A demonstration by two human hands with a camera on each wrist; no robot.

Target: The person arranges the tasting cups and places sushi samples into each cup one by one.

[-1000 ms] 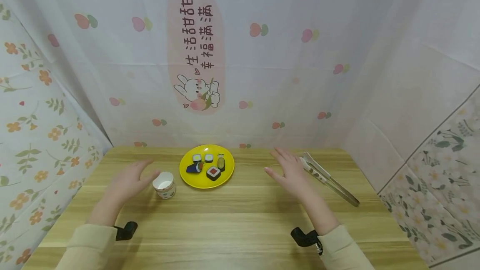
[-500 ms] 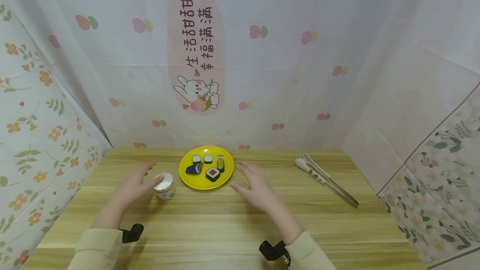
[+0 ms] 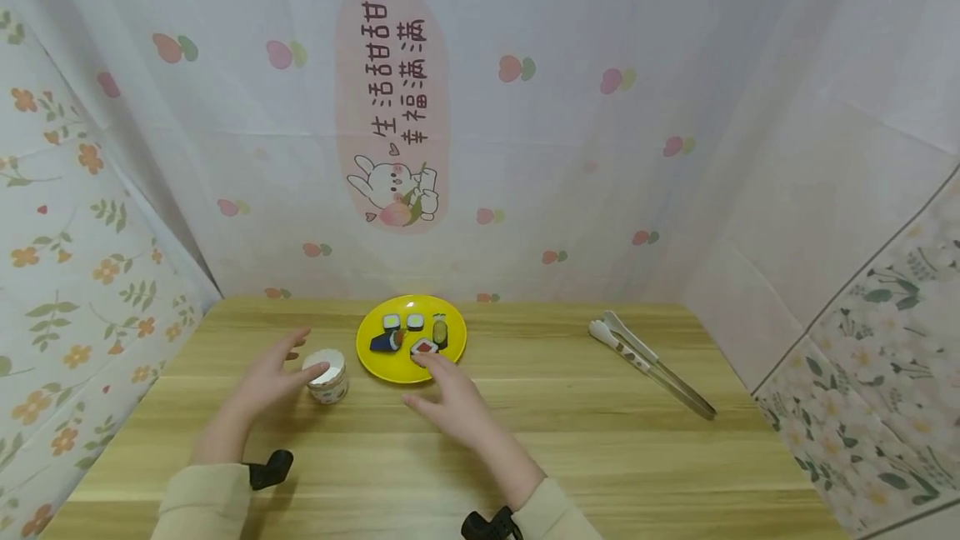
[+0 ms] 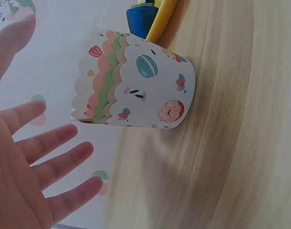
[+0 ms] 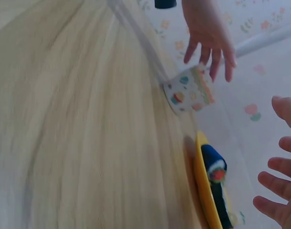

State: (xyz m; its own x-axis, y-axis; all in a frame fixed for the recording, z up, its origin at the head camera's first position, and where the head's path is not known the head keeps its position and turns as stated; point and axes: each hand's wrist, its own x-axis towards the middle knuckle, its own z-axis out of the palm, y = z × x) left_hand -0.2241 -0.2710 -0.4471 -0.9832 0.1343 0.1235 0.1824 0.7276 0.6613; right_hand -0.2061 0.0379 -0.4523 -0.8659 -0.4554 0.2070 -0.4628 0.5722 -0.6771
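My left hand (image 3: 266,386) is beside a stack of scallop-rimmed paper baking cups (image 3: 330,390), thumb over the rim in the head view. In the left wrist view its fingers (image 4: 69,198) are spread and apart from the cups (image 4: 140,86). My right hand (image 3: 457,402) hovers at the front of a yellow plate (image 3: 393,367), fingers extended, holding nothing. Its fingertips overlap a square sushi roll (image 3: 424,346) with a red centre. Also on the plate lie a dark-blue hand roll (image 3: 384,342), two small white-faced rolls (image 3: 415,321) and a green-topped sushi piece (image 3: 440,328).
Tongs (image 3: 633,354) with white patterned handles and metal arms lie at the right of the wooden table (image 3: 585,457). A printed curtain (image 3: 570,190) hangs behind the table's back edge, with flowered cloth (image 3: 97,273) on the left.
My right hand has swept left from beside the tongs to the front of the plate. My left hand has shifted slightly right toward the cups. The cups and plate stay where they were.
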